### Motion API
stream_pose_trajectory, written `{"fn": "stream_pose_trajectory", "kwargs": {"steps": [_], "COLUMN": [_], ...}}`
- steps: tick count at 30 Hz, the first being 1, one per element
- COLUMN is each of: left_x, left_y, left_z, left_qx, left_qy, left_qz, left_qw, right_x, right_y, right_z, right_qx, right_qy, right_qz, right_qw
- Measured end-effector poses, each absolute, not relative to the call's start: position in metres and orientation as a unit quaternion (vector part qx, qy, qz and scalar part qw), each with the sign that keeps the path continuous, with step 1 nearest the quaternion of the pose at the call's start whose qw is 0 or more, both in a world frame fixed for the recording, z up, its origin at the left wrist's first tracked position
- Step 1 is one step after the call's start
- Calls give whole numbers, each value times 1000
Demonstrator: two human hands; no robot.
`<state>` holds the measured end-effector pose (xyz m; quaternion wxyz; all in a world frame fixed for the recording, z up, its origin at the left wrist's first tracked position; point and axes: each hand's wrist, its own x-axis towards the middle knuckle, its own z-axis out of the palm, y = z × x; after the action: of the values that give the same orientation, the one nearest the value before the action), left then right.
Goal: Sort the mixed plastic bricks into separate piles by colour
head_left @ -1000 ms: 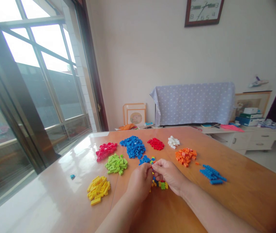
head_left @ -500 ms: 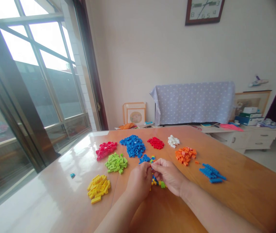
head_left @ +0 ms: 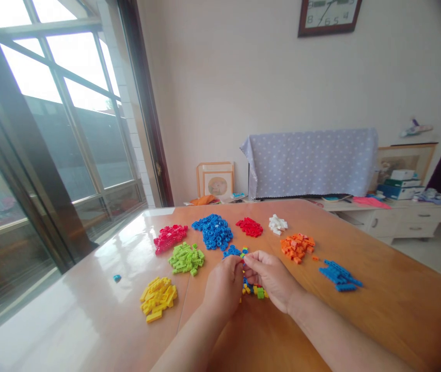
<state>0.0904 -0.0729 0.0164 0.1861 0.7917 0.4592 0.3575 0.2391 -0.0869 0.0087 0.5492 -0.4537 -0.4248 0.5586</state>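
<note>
Head view: left hand (head_left: 223, 287) and right hand (head_left: 270, 275), fingers pinched narrow, hold a small red piece (head_left: 242, 261) between their tips, long axis indiscernible; mixed bricks (head_left: 260, 293) lie beneath, nearer the right hand.

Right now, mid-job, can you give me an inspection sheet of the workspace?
Surface: glossy brown table, strong window glare on the left.
Job's things: yellow, lime, pinkish-red, blue, red, white and orange piles; blue bars; mixed pieces partly behind the hands.
Clutter: stray teal piece at left, loose orange piece beside the orange pile.
Grippers: left hand and right hand, fingers pinched close together; anything held is too small to identify.
Cables: nothing seen.
Surroundings: window, wall clock, dotted cloth, white cabinet.
</note>
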Motion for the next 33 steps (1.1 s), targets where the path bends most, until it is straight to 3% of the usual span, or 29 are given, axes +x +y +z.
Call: {"fn": "stream_pose_trajectory", "kwargs": {"steps": [13,33], "left_x": [91,94], "left_y": [-76,-77], "left_z": [23,23], "left_qx": [802,832], "left_qy": [448,489], "left_qz": [353,259], "left_qw": [176,43], "right_x": [242,224], "right_y": [-84,-90], "right_z": [7,9], "right_qx": [-461,-446], "right_qy": [-401,-309], "right_qz": [567,580], "right_qw": [552,608]}}
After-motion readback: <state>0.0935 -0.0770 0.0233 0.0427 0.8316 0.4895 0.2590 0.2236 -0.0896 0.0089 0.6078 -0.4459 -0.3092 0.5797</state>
